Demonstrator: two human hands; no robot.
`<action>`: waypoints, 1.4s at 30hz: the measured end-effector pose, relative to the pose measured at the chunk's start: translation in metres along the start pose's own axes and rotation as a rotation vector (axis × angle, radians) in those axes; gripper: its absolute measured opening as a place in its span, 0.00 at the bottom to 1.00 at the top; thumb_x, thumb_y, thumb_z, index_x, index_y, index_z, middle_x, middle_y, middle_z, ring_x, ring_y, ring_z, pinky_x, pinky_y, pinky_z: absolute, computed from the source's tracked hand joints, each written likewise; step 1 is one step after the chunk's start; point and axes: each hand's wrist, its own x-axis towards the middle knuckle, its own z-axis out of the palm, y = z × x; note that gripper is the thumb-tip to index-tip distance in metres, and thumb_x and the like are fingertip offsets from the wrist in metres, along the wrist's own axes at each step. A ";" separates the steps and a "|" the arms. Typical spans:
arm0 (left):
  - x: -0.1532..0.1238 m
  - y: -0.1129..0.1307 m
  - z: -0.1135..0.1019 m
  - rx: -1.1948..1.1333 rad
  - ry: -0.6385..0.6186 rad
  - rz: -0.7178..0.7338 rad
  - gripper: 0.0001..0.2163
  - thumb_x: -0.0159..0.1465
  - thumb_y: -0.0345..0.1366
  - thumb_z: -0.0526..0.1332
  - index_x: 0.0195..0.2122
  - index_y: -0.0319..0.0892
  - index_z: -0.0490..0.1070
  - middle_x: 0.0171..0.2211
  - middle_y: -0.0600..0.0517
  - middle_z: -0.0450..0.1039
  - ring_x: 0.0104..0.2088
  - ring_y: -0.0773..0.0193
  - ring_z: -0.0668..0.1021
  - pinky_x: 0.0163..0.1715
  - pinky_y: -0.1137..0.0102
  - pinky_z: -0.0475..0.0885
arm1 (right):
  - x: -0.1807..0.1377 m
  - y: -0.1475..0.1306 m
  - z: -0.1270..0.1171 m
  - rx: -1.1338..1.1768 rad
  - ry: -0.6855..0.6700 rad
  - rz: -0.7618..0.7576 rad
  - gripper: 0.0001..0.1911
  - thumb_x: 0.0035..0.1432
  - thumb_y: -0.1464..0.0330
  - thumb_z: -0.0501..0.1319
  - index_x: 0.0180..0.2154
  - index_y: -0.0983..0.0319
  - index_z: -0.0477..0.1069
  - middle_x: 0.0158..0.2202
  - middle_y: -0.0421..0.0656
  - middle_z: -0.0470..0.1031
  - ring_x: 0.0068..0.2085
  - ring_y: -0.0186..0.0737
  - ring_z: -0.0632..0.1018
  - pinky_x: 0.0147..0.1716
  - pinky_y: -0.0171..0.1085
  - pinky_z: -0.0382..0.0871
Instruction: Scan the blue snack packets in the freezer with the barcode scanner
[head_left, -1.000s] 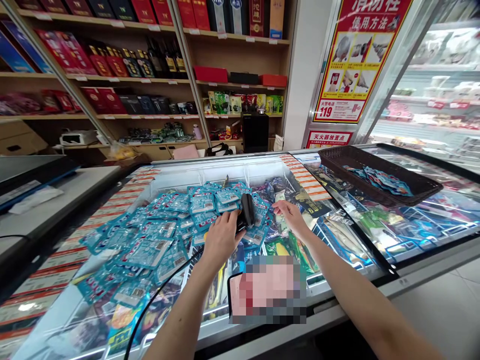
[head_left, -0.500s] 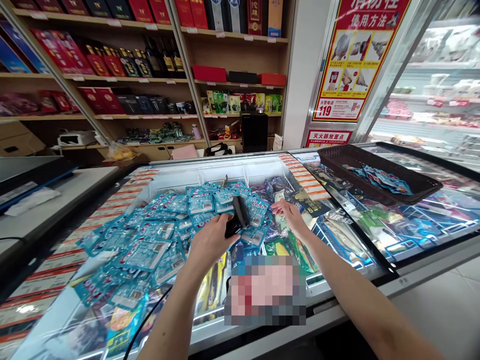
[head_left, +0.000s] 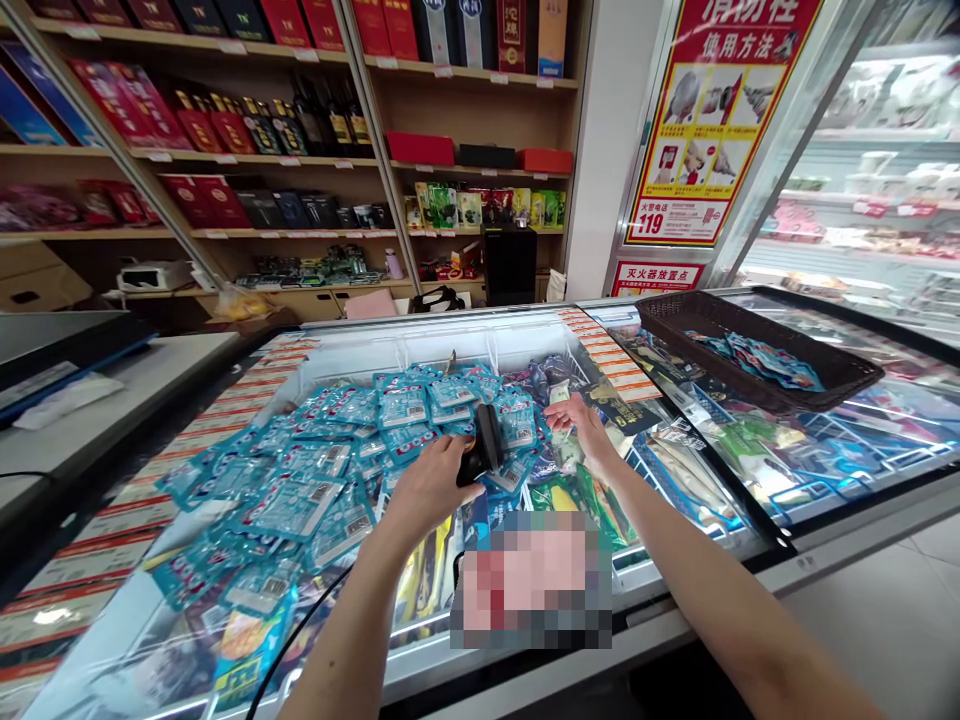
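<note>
Freezer (head_left: 795,565) fills my view, lid slid open on left half. Packets (head_left: 337,470), blue, heaped across the opening. Basket (head_left: 675,310) sits on glass at far right, few blue packets inside. My left hand (head_left: 427,485) hangs over near edge of heap, fingers wrapped tight round scanner (head_left: 486,450), head pointing down at packets, cable (head_left: 300,630) trailing back along forearm. My right hand (head_left: 583,430) just beside scanner, fingers loosely spread, tips at heap's right edge; touching or pinching, I cannot tell.

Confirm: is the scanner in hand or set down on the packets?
In hand: the left hand is wrapped round the black scanner, held over the blue packets, its cable trailing below.
</note>
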 end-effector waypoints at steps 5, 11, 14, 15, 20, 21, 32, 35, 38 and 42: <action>0.000 -0.001 -0.003 -0.078 -0.006 0.007 0.29 0.51 0.51 0.62 0.52 0.42 0.63 0.48 0.44 0.67 0.49 0.50 0.70 0.45 0.61 0.65 | 0.001 0.001 -0.001 0.004 -0.006 0.010 0.33 0.60 0.46 0.39 0.35 0.60 0.74 0.31 0.46 0.74 0.32 0.40 0.74 0.35 0.38 0.65; 0.003 -0.008 -0.016 -0.372 0.059 -0.012 0.31 0.52 0.55 0.60 0.53 0.43 0.63 0.45 0.44 0.69 0.40 0.55 0.74 0.37 0.64 0.68 | 0.000 -0.003 -0.001 0.009 -0.014 0.002 0.32 0.60 0.46 0.40 0.35 0.60 0.73 0.31 0.46 0.74 0.32 0.41 0.73 0.35 0.39 0.65; 0.006 -0.008 -0.018 -0.530 0.180 -0.056 0.27 0.52 0.53 0.61 0.50 0.42 0.66 0.39 0.48 0.71 0.33 0.61 0.73 0.31 0.68 0.67 | 0.000 -0.007 -0.001 0.016 -0.012 0.025 0.32 0.60 0.46 0.40 0.34 0.60 0.73 0.31 0.46 0.74 0.32 0.40 0.73 0.34 0.39 0.65; 0.006 -0.007 -0.019 -0.591 0.224 -0.073 0.25 0.52 0.52 0.62 0.47 0.42 0.67 0.35 0.49 0.71 0.30 0.63 0.72 0.29 0.70 0.66 | 0.000 -0.008 -0.001 0.022 -0.005 0.038 0.32 0.59 0.45 0.40 0.33 0.60 0.73 0.30 0.46 0.74 0.31 0.40 0.73 0.34 0.39 0.65; 0.009 -0.004 -0.024 -1.202 0.346 -0.148 0.21 0.57 0.56 0.55 0.24 0.41 0.62 0.18 0.57 0.57 0.18 0.71 0.61 0.18 0.75 0.55 | 0.008 -0.021 -0.003 0.226 0.003 0.168 0.37 0.54 0.39 0.36 0.24 0.60 0.67 0.21 0.42 0.67 0.22 0.35 0.68 0.23 0.35 0.62; 0.010 -0.005 -0.026 -1.376 0.307 -0.131 0.24 0.58 0.59 0.50 0.20 0.41 0.58 0.17 0.58 0.53 0.16 0.72 0.58 0.17 0.75 0.53 | 0.011 -0.026 -0.004 0.312 -0.024 0.198 0.38 0.52 0.38 0.34 0.22 0.60 0.64 0.19 0.40 0.62 0.20 0.32 0.64 0.20 0.34 0.59; 0.030 0.011 -0.062 -2.157 -0.255 0.158 0.31 0.52 0.69 0.32 0.12 0.44 0.39 0.12 0.60 0.34 0.11 0.74 0.46 0.12 0.74 0.44 | 0.021 -0.088 0.009 0.856 -0.516 0.312 0.36 0.45 0.34 0.29 0.14 0.59 0.41 0.12 0.33 0.39 0.14 0.26 0.46 0.12 0.29 0.43; 0.035 0.006 -0.048 -2.201 -0.324 0.153 0.31 0.52 0.69 0.33 0.12 0.44 0.38 0.12 0.61 0.31 0.11 0.75 0.42 0.12 0.75 0.42 | 0.026 -0.076 0.011 0.883 -0.542 0.361 0.36 0.43 0.33 0.29 0.14 0.59 0.40 0.12 0.32 0.38 0.14 0.26 0.45 0.11 0.28 0.42; 0.038 -0.006 -0.035 -2.198 -0.363 0.089 0.31 0.52 0.69 0.33 0.12 0.44 0.38 0.12 0.62 0.31 0.11 0.75 0.41 0.11 0.75 0.41 | 0.034 -0.062 0.010 0.863 -0.541 0.417 0.35 0.44 0.34 0.30 0.14 0.59 0.40 0.12 0.32 0.38 0.14 0.26 0.44 0.10 0.28 0.41; 0.038 -0.018 -0.034 -2.203 -0.347 0.077 0.31 0.51 0.69 0.32 0.12 0.44 0.38 0.12 0.62 0.31 0.12 0.75 0.41 0.11 0.75 0.42 | 0.040 -0.054 0.011 0.853 -0.543 0.446 0.35 0.45 0.34 0.31 0.15 0.59 0.41 0.11 0.32 0.39 0.14 0.26 0.44 0.10 0.28 0.42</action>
